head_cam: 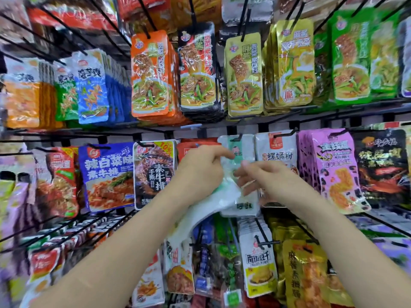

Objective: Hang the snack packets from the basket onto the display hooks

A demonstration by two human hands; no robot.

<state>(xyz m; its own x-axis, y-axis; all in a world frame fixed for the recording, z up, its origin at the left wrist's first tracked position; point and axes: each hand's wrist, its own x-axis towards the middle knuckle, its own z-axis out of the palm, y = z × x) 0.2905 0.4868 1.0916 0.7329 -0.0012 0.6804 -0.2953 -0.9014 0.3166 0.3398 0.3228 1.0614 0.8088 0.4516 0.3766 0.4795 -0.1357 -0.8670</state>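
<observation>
Both hands meet in the middle row of a wall rack crowded with hanging snack packets. The left hand has its fingers curled round a bunch of white packets, glossy film with mint-green print. The bunch sags from the palm in a soft curve, down and to the left. Its thumb and forefinger stretch right toward the top of the bunch, just under a black wire hook. The right hand comes in from the right with bent fingers pinching the crinkled film at the front of the same bunch. The white packets lie between the two hands, and their upper edge reaches the hook. Blur hides whether the punched hole is over the wire.

Left of the hands hang a dark packet with a clear, shiny face and a flat purple packet with rounded corners. To the right are a white pouch with an orange tab, partly behind the right hand, and a thick row of pink packets with black blotches. On the row above, stiff rectangular packs hang from long slanted wires, an orange pack and a gold pack among them. Both have reflective wrinkled foil. Nearer and lower, a white pouch with yellow print hangs on a short peg.
</observation>
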